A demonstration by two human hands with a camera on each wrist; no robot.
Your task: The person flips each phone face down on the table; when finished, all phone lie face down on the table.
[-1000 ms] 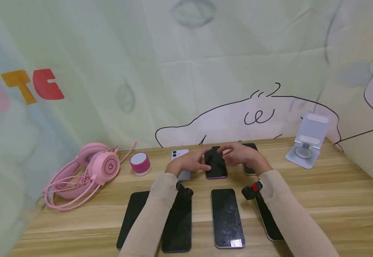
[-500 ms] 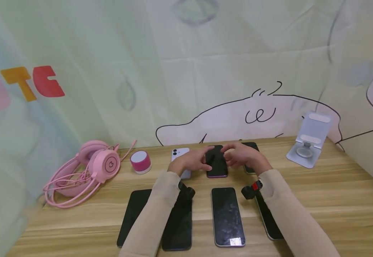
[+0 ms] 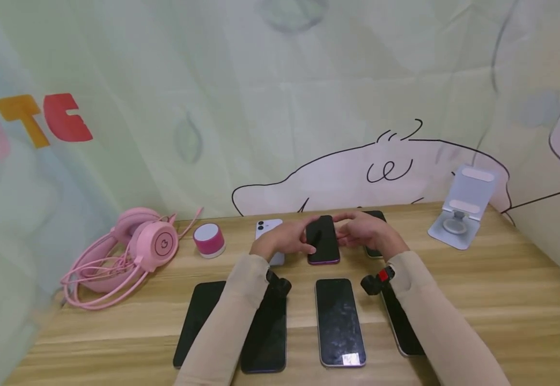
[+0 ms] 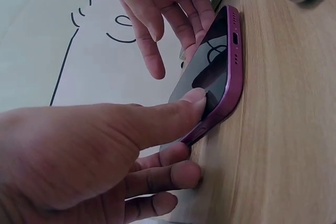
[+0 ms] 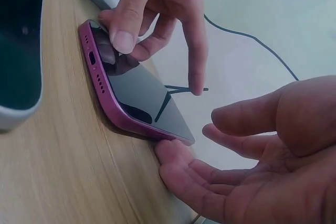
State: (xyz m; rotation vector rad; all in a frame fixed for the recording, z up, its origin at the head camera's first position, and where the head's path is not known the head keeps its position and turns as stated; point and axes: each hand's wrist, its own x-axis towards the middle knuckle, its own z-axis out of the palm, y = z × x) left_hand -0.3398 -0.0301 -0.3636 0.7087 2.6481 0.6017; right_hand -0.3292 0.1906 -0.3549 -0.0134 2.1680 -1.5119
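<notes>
A smartphone with a purple frame and a dark screen (image 3: 324,241) lies face up between both hands at the back of the table. My left hand (image 3: 285,238) pinches its left edge, the thumb over the screen (image 4: 194,103) and the other fingers at the side. From the right, my right hand (image 3: 364,230) touches the phone's long edge with its fingertips (image 5: 170,153), thumb held off the screen. A white phone (image 3: 269,225) is partly hidden under the left hand. Another dark phone (image 3: 376,215) shows behind the right hand.
Several dark-screened phones lie in a front row, among them one in the middle (image 3: 340,321) and one partly under the right forearm (image 3: 403,327). Pink headphones (image 3: 156,246) and a pink-and-white cylinder (image 3: 209,241) stand at left. A folding phone stand (image 3: 468,198) is at right.
Both hands have closed in on the purple phone. The left now pinches its edge, and the right fingertips have come down to its right side. The other things have not moved.
</notes>
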